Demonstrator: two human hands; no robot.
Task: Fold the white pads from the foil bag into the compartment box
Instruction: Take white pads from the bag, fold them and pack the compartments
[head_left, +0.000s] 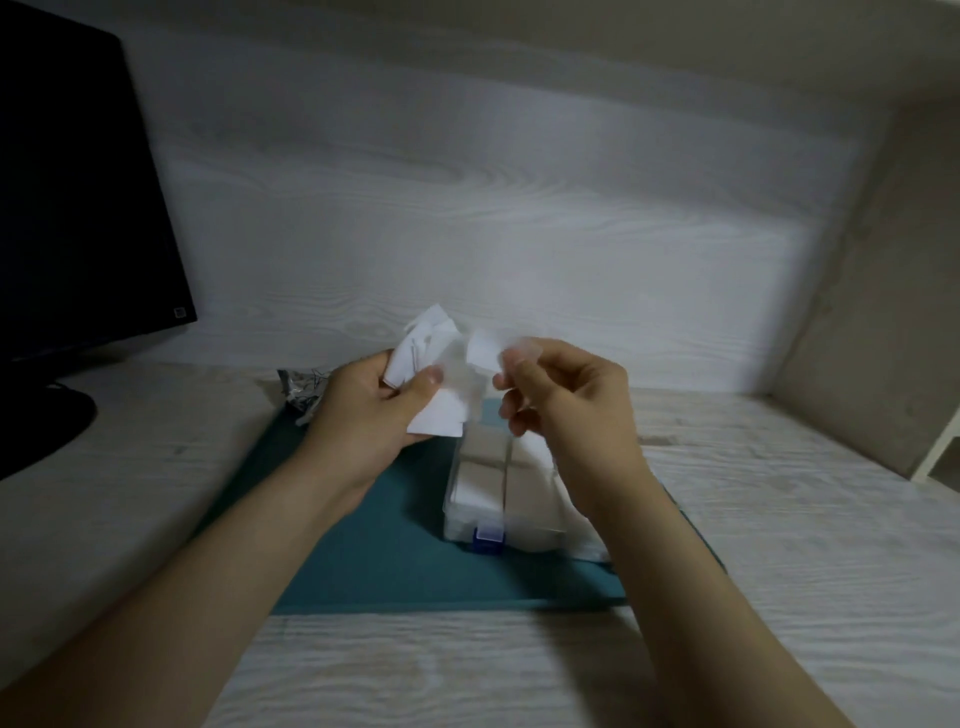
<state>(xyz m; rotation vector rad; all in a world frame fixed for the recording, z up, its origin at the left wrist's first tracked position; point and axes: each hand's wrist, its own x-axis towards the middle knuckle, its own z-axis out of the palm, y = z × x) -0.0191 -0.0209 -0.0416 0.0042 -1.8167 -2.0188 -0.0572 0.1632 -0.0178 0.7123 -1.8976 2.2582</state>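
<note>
White pads (431, 358) above teal mat (374, 545), woodgrain desk (467, 670), dark monitor (67, 182)

Left hand (363, 410) grips white pads (426, 348); right hand (566, 395) seemingly pinches one over compartment box (483, 483).

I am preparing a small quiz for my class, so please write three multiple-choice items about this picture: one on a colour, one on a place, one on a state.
1. What colour is the latch of the compartment box?
A. red
B. blue
C. yellow

2. Where does the foil bag lie?
A. inside the compartment box
B. at the far left corner of the teal mat
C. on the floor

3. What does the left hand do?
A. grips white pads
B. lies flat and open
C. holds a pen

Key:
1 B, the latch at the box's near edge is blue.
2 B, the crumpled bag lies there, beyond the left hand.
3 A, its fingers and thumb curl round the pads.
</note>
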